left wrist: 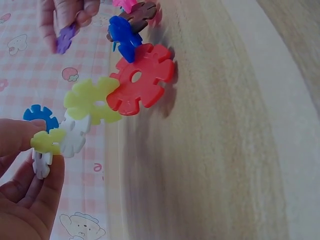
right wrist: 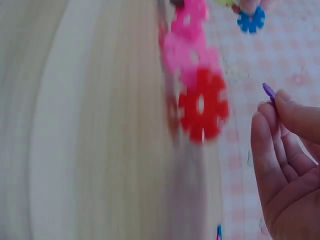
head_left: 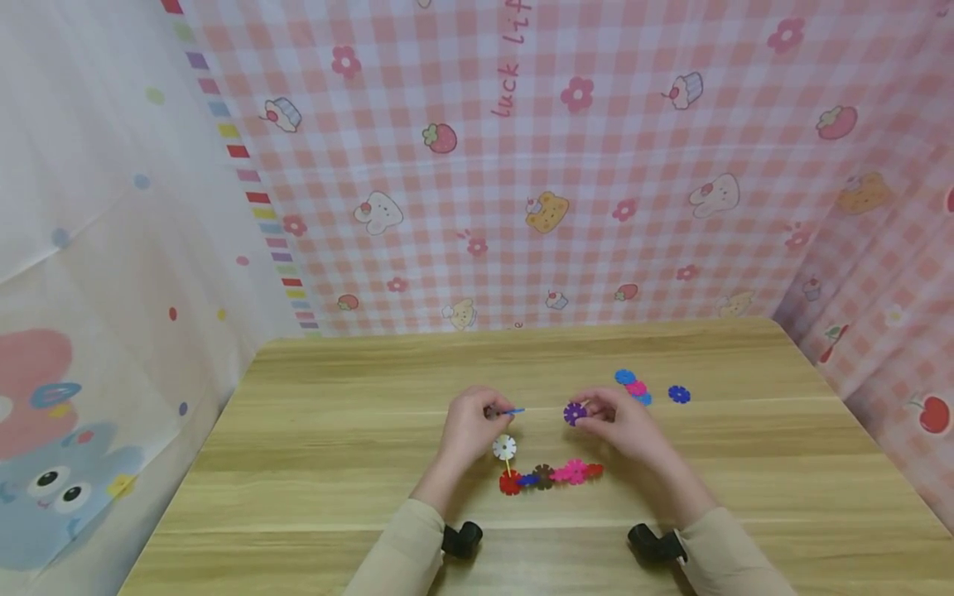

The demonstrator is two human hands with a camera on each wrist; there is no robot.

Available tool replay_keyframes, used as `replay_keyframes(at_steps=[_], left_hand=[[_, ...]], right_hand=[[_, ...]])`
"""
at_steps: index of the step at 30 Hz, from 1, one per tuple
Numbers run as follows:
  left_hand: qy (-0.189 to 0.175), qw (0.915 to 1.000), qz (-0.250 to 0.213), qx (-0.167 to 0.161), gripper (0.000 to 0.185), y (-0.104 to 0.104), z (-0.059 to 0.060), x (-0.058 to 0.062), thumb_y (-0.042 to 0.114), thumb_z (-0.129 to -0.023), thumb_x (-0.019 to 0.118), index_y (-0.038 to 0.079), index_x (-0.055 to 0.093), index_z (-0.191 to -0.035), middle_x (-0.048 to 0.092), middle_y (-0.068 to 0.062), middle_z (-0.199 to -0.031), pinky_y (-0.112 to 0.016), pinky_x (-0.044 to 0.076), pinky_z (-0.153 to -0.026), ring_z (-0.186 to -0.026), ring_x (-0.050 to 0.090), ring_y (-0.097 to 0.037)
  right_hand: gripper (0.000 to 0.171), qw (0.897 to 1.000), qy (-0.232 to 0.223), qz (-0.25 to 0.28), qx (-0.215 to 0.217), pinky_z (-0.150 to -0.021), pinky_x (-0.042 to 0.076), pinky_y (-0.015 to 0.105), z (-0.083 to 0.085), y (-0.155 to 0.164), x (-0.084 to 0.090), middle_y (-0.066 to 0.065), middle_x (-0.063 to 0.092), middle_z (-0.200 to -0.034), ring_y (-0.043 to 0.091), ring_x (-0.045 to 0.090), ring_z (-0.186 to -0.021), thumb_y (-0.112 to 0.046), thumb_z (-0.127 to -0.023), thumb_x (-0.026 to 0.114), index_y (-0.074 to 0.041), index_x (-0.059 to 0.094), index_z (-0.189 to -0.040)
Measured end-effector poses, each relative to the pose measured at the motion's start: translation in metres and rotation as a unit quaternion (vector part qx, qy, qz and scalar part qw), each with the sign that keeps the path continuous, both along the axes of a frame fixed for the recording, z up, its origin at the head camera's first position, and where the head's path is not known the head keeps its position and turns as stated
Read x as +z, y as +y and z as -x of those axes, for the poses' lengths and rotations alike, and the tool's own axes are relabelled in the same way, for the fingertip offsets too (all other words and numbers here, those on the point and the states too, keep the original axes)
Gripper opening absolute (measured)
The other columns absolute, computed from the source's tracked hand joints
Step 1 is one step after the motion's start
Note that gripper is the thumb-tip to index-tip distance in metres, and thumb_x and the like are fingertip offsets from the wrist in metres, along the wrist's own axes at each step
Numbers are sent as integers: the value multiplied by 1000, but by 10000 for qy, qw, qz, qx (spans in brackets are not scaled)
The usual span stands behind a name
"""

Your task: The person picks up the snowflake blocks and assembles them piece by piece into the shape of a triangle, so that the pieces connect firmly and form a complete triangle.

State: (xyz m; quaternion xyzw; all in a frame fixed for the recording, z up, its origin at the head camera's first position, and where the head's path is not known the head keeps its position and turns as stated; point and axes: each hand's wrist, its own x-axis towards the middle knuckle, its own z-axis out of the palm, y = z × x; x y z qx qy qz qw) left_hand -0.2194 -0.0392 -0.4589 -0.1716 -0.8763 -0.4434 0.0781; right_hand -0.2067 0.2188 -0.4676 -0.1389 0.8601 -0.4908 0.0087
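- The end of a chain of interlocked plastic snowflake discs (head_left: 547, 474) is pinched by the left hand (head_left: 468, 430), thumb and forefinger clenched on a small pale-yellow notched disc (left wrist: 47, 141), with white discs (left wrist: 74, 136) and a blue disc (left wrist: 41, 114) slotted about it; held this way, that end is lifted off the table (head_left: 335, 463) and its free slots are left reachable.
- A single purple plastic snowflake disc (head_left: 574, 413) is grasped at the fingertips of the right hand (head_left: 622, 424), edge-on in the right wrist view (right wrist: 268, 90); it is kept apart from the chain, just beside the left hand's end, seemingly so a notch can be lined up.
- From the raised end, the chain is seen to run down through a lime-yellow disc (left wrist: 90, 101) to a red disc (left wrist: 140, 80), then blue, brown, pink and red pieces lying on the wooden table, so the weight is carried by the table.
- Loose spare discs, blue and pink (head_left: 635, 386) and one dark blue (head_left: 679, 394), are left near the right hand.
- A pink checked cloth backdrop (head_left: 596, 165) stands behind.
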Motion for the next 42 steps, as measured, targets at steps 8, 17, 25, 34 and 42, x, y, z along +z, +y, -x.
replay_keyframes(at_steps=[8, 17, 25, 34, 42], left_hand=[[9, 10000, -24, -12, 9, 0, 1, 0, 1, -81, 78, 9, 75, -81, 65, 2, -84, -26, 50, -68, -76, 57, -13], [103, 9999, -24, -31, 10, 1, 1, 0, 1, -78, 80, 10, 75, -81, 67, 3, -83, -27, 51, -71, -77, 59, -13], [314, 9994, -103, -63, 10, 5, -1, 1, -1, -77, 80, 8, 75, -79, 69, 0, -82, -29, 52, -73, -77, 60, -14], [559, 9982, -131, 193, 12, 9, -4, 0, -2, -75, 80, 8, 74, -75, 69, -1, -81, -31, 52, -73, -77, 62, -17], [846, 9958, -49, 347, 12, 13, -4, -2, -1, -74, 81, 8, 73, -75, 71, -2, -84, -33, 55, -79, -81, 66, -20]], right_hand=[[33, 9983, -183, 534, -133, -74, 55, 27, 0, -31, 1, 6, 66, -92, 19, 62, -83, -4, -87, 72, -4, 65, -119], [31, 9952, -212, 947, -134, -72, 56, 28, 2, -50, 0, 9, 67, -91, 21, 64, -81, -1, -88, 70, -4, 65, -119], [30, 9856, -694, 1511, -290, -73, 58, 30, 4, -60, -5, 11, 65, -88, 21, 64, -78, 4, -88, 69, 1, 65, -117], [28, 9763, -885, 1936, -376, -70, 58, 30, 9, -64, -6, 12, 67, -86, 18, 65, -72, 9, -88, 66, 8, 63, -116], [27, 9723, -941, 2111, -357, -68, 58, 29, 12, -65, -7, 13, 68, -87, 16, 64, -69, 12, -87, 65, 11, 62, -115]])
